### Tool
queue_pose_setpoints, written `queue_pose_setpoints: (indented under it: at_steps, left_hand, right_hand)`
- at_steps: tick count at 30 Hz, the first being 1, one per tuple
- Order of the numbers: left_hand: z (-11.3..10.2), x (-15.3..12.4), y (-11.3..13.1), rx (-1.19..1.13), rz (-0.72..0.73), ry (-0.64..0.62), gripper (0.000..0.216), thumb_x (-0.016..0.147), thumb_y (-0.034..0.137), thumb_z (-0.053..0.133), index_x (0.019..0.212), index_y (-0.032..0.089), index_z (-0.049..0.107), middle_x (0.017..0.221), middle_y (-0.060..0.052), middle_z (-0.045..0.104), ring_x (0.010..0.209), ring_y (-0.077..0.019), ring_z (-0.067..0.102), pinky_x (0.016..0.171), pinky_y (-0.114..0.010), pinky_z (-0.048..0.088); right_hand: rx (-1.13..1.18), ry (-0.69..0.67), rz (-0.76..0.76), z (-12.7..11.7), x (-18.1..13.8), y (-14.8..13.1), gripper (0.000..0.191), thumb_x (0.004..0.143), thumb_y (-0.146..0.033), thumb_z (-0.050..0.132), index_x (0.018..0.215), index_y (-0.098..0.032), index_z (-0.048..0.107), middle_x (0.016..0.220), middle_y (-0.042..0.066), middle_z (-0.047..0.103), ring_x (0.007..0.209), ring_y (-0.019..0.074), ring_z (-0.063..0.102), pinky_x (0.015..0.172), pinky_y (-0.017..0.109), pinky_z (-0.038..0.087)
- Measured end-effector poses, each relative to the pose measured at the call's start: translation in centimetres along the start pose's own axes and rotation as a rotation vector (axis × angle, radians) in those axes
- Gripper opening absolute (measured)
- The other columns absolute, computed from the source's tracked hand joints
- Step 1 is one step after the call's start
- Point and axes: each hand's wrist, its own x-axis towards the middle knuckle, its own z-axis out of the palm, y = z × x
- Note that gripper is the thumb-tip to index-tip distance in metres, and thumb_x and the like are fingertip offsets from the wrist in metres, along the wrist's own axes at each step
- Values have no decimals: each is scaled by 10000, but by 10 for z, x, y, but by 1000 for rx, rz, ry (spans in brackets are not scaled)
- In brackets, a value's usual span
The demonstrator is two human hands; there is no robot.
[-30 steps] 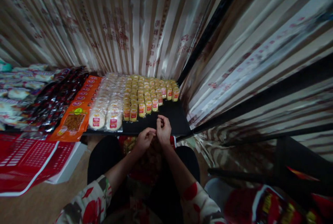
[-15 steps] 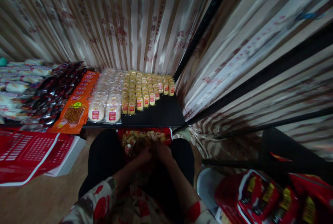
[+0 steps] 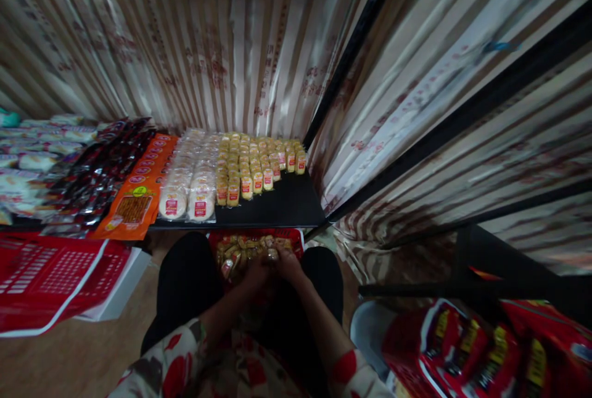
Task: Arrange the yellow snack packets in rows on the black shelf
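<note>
Both my hands are down between my knees, in a red bag of small yellow wrapped snacks. My left hand and my right hand sit close together with fingers curled among the packets; what they grip is too dark to make out. Just above them is a black shelf. It carries rows of the same small yellow snacks with red labels on the back half, with bare shelf in front at the right.
On the shelf to the left lie round white cakes, orange packets and dark red packets. A red basket is at left on the floor. Red bags and a white tub are at right. Striped plastic sheeting surrounds the shelf.
My hands dropped from the shelf's front edge down into the red bag between my knees. The view tilted slightly, showing more of the red bags at right.
</note>
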Motion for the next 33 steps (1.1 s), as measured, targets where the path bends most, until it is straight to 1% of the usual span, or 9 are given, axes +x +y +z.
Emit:
queue_pose_setpoints:
  at_steps: [5,11,16,20,23,26,29,31,33]
  left_hand:
    - [-12,-1,14,-34,-17,103,432,715,189,565,1136,182,469,657,29,594,637,-149,592,682,-290,471]
    - [-19,-3,39,-123,-32,67,252,768,227,566,1005,178,495,735,-12,621,633,-141,617,651,-276,500]
    - [-28,-5,51,-93,-93,98,303,737,255,634,989,180,485,659,31,592,452,-107,564,503,-245,468]
    - [-36,-9,58,-61,-68,25,374,683,296,694,992,185,514,655,33,599,427,-87,548,446,-202,421]
    - [-40,-14,65,-119,21,-4,355,663,302,705,947,177,532,670,25,589,490,-89,571,462,-186,425]
    - [-43,-20,72,-206,87,4,384,636,297,726,953,181,543,720,18,580,567,-90,584,529,-200,465]
    - [-46,-26,80,-268,122,-54,414,611,292,748,968,188,565,829,-10,587,685,-108,598,626,-240,501]
    - [-47,-29,85,-301,132,-116,419,598,281,758,966,187,581,888,-28,589,769,-126,597,687,-265,507]
    - [-49,-32,89,-341,127,-164,416,586,254,765,960,184,595,912,-35,591,828,-136,590,747,-283,500]
  right_hand:
    - [289,61,40,-14,-2,-8,493,758,-208,540,1249,-222,494,960,41,694,860,188,644,755,267,464]
    - [474,150,22,-26,-5,-19,595,664,-152,611,1236,-227,468,907,26,689,795,171,639,749,286,467]
    - [926,-8,12,-23,-5,-21,591,619,-169,638,1185,-199,472,859,24,685,724,148,636,687,277,491]
    - [1086,-42,-22,-23,-11,-25,607,557,-267,730,1124,-203,521,843,16,684,716,151,632,695,296,493]
    - [1143,61,16,-28,-15,-28,536,583,-396,736,1054,-198,574,857,27,681,797,169,632,747,303,491]
    - [1212,131,154,-34,-20,-30,445,657,-501,669,972,-192,612,873,36,675,819,165,632,739,280,499]
    - [1295,-9,276,-38,-28,-34,380,726,-512,609,937,-197,619,875,38,674,709,137,640,655,265,516]
    - [1341,-122,292,-39,-33,-38,339,748,-476,603,927,-189,622,818,34,674,616,113,627,585,237,509]
    - [1370,-145,290,-38,-36,-41,288,737,-424,632,896,-183,630,760,25,669,581,97,610,538,202,488]
